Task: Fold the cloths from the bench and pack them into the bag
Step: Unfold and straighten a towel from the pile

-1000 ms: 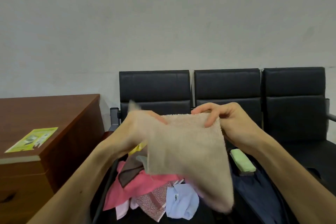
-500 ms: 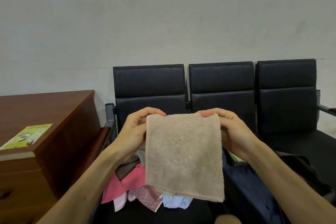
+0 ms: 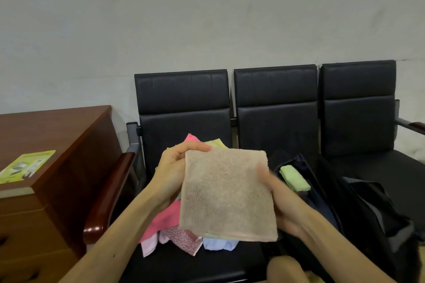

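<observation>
1. The left hand [image 3: 174, 167] grips the upper left corner of the beige towel [image 3: 227, 193]. The thumb lies along the top edge and the fingers are curled behind the fabric.
2. The right hand [image 3: 284, 197] holds the right edge of the beige towel about halfway down. The thumb is on the front face and the palm is behind. This hand is motion-blurred, so finger detail is not readable.
3. The beige towel is held in the air between both hands, above the surface [image 3: 195, 266]. It is a flat, near-square panel with a small label at the bottom edge. It touches nothing but the hands.
4. The surface is a row of three black padded seats set against a pale wall [image 3: 207, 18].
5. A loose pile of cloths lies on the left seat, behind and below the towel:
   - a pink cloth [image 3: 164, 219];
   - a red-patterned cloth [image 3: 181, 238];
   - a light blue cloth [image 3: 218, 244];
   - a pale yellow cloth [image 3: 217, 143], visible just above the towel's top edge.
6. A black bag [image 3: 372, 209] stands open on the seats to the right of the pile, just beside the right hand.
7. A folded green cloth [image 3: 295, 179] lies inside the open mouth of the black bag.
8. A wooden cabinet [image 3: 69, 145] stands to the left of the surface. A yellow-green leaflet [image 3: 26, 165] lies flat on top of it.
9. A wooden armrest [image 3: 108, 195] closes off the left end of the surface, next to the cabinet.
</observation>
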